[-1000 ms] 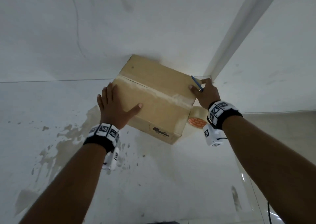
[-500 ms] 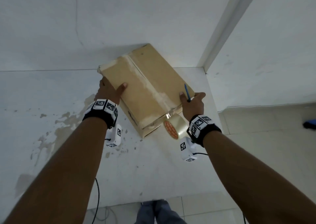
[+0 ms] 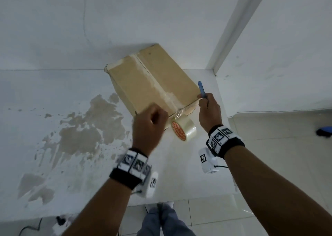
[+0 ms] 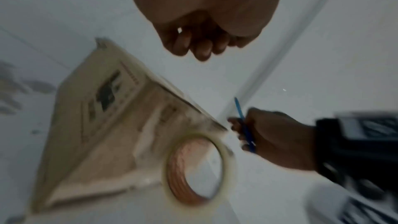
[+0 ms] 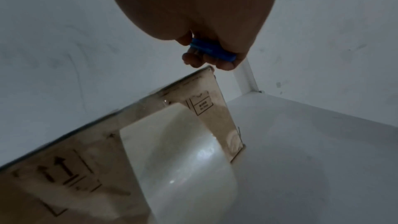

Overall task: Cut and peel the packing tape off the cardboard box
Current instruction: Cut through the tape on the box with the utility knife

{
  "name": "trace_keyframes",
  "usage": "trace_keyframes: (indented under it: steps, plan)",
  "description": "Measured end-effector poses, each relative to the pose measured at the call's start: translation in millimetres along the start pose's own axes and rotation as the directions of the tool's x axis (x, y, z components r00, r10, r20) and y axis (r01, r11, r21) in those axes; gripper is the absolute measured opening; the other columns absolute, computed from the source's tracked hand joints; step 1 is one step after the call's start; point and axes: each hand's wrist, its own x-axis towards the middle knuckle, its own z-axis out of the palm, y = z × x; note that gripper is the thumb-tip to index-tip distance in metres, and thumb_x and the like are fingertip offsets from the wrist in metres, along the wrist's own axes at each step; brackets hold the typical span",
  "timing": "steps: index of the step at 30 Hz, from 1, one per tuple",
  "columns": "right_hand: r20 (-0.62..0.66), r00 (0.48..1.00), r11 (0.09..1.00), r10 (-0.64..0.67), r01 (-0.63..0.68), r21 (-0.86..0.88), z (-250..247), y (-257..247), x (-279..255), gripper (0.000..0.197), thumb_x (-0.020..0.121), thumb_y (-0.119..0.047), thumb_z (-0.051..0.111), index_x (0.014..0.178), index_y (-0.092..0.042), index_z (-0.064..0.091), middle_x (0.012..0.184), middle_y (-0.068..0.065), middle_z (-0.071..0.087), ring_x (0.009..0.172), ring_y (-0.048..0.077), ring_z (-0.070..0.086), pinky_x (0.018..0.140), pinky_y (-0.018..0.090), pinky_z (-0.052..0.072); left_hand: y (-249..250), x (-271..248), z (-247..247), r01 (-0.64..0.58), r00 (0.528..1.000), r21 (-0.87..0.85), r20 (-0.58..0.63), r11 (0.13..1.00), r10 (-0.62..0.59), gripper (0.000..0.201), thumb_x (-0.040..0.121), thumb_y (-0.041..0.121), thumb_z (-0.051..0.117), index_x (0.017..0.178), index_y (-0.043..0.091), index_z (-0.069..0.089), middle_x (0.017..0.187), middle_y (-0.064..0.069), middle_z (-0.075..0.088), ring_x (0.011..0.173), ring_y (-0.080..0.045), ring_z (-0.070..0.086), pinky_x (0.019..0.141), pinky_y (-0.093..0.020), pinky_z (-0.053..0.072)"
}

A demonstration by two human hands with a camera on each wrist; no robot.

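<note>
Sitting toward the far right corner of the white desk [image 3: 53, 95], against the wall, the cardboard box [image 3: 150, 81] carries a strip of packing tape [image 3: 156, 84] along its top seam, running down over the near end, where a tape roll [image 3: 183, 131] hangs or leans, seemingly joined to that strip.

The right hand [image 3: 209, 109] touches the box's near right corner, its fingers curled round a slim blue cutter [image 3: 202, 90] that points up and away. The left hand [image 3: 150, 122], blurred, hovers over the near left corner; its fingers are curled and in the left wrist view it holds nothing.

The step appears to be starting the cut. It would go best with the left hand pressed flat on the lid, clear of the seam, so the box cannot slide, and the blade run shallow along the seam, away from the fingers. Freeing the roll at the near end first should give a loose tail to peel.

Readable marks are few: upward arrows [image 5: 58, 168] and a boxed symbol [image 5: 202, 105] on the box's near end, a dark logo [image 4: 107, 91] too blurred to read, and orange print on the roll's core, illegible.
</note>
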Motion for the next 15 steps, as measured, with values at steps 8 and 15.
trace_keyframes:
  steps: [8,15]
  plan:
    - [0.385,0.905,0.973,-0.180,0.106,0.205,-24.2,5.1,-17.4,0.034,0.107,-0.025,0.036,0.140,-0.024,0.042,0.080,-0.010,0.049,0.061,0.005,0.042,0.058,0.022,0.040,-21.7,-49.8,69.3,0.680,0.660,0.012,0.425,0.733,-0.620,0.041,0.090,0.060,0.054,0.078,0.021,0.056,0.075,0.012,0.060,0.076,-0.009,0.056,0.070,-0.024,0.037]
    - [0.418,0.889,0.899,-0.188,-0.016,0.438,-27.1,2.1,-49.0,0.032,0.107,-0.019,0.039,0.134,-0.017,0.058,0.085,-0.003,0.053,0.060,0.011,0.034,0.055,0.021,0.033,-15.1,-38.4,89.3,0.602,0.751,-0.037,0.367,0.798,-0.549,0.062,0.097,0.051,0.048,0.085,-0.009,0.062,0.064,-0.003,0.060,0.062,-0.015,0.054,0.061,-0.025,0.038]
